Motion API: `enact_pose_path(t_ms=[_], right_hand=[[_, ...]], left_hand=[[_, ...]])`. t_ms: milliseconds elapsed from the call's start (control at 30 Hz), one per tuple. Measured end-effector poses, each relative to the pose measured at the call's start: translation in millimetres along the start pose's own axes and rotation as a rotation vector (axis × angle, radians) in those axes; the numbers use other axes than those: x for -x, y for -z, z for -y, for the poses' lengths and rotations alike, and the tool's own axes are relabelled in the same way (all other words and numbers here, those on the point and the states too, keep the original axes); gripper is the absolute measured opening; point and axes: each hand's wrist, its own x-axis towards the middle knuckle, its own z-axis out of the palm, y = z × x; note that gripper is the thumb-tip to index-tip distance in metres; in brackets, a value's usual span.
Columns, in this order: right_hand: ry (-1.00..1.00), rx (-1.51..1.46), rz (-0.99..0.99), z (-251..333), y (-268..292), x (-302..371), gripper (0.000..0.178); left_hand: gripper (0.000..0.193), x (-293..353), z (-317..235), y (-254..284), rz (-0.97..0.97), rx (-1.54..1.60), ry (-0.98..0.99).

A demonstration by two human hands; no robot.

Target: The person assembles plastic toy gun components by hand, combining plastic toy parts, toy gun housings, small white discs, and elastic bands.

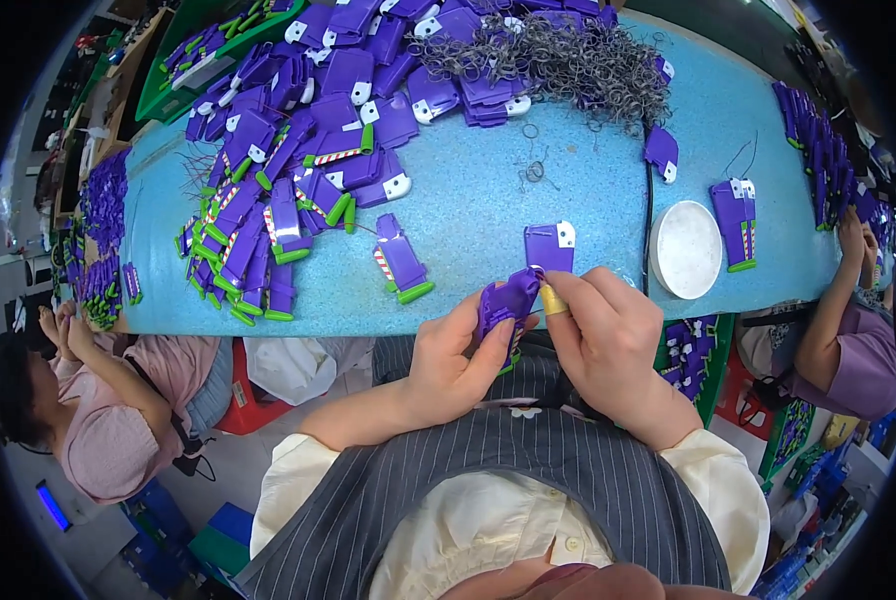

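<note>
Close to my body, over the table's near edge, my left hand grips a purple plastic part between thumb and fingers. My right hand, with yellow tape round one finger, is closed in a pinch at the part's upper right corner. Whatever small thing lies between those fingertips is hidden. A bit of green and striping shows below the part, between the hands. Just beyond them a flat purple piece with a white corner lies on the table. To its left rests a purple part with a striped strip and green end.
Purple pieces and striped, green-ended parts are heaped at left. Behind lies a tangle of grey wire loops. A white bowl stands right of a black cable. Co-workers sit at left and right.
</note>
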Motion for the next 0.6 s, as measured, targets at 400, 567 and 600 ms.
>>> enact_pose_path(t_ms=[400,567,600], right_hand=[[0.089,-0.073,-0.178,-9,-21,2,0.019],[0.08,-0.15,-0.252,-10,-19,5,0.016],[0.079,-0.151,-0.255,-10,-19,6,0.016]], left_hand=[[0.031,-1,-3,8,-0.001,-0.022,-0.012],[0.031,-3,-10,4,0.025,-0.174,-0.1],[0.031,-3,-11,3,0.027,-0.233,-0.134]])
